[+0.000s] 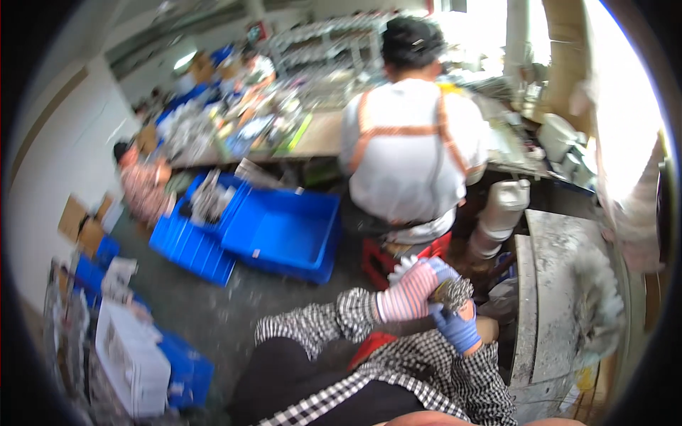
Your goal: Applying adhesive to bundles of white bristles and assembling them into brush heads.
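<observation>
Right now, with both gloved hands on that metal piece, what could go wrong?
The picture is blurred, so this is tentative. The left hand and right hand hold a small metal piece over the lap, beside the grey bench. If it slips, it could drop to the floor between the bench and the red stool. The seated person is close ahead, so a wide arm swing might bump them.

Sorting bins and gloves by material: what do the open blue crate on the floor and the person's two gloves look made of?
The blue crate looks like moulded plastic: even colour, smooth walls. The left hand wears what seems a knit fabric glove, pink-and-white striped. The right hand wears a blue glove, perhaps coated; blur leaves it open.
</observation>
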Available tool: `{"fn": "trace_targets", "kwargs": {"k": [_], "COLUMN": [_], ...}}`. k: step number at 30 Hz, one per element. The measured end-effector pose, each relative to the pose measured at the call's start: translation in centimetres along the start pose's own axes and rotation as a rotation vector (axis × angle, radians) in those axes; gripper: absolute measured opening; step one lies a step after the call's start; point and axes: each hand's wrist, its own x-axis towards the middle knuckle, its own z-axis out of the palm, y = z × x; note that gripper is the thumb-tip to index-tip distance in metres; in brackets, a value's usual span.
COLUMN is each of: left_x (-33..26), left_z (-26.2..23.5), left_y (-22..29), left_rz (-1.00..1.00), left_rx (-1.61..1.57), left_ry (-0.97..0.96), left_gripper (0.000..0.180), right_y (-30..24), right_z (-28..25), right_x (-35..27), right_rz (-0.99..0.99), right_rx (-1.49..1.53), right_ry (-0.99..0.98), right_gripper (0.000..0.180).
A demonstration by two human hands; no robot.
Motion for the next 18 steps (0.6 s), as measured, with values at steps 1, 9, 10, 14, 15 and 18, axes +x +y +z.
{"fn": "trace_targets", "kwargs": {"k": [1,9,10,14,15,18], "left_x": [0.9,13.6,15.1,18.4,18.6,16.0], "left_z": [1.2,13.0,15.2,24.5,27.0,34.1], "left_y": [0.1,9.8,11.3,18.8,21.0,28.1], "left_rz": [0.005,0.496,0.588,0.958,1.051,1.293], "left_rx": [0.028,-0.197,-0.198,-0.289,-0.314,-0.373], "left_ry": [-0.024,-0.389,-0.447,-0.596,-0.632,-0.68], "left_gripper": [0.053,0.049,0.051,0.053,0.052,0.052], "right_y": [0.5,-0.4,-0.4,-3.5,-5.6,-10.3], "right_z": [-0.3,-13.4,-14.7,-18.4,-20.5,-20.9], "right_x": [-1.3,-14.4,-16.9,-26.4,-27.5,-35.0], "right_rz": [0.066,0.569,0.532,0.802,0.758,1.0], "right_rx": [-0.047,-0.328,-0.496,-0.887,-1.089,-1.041], "right_ry": [0.057,0.186,0.206,0.352,0.283,0.462], "right_gripper": [0.042,0.043,0.042,0.026,0.023,0.023]}}
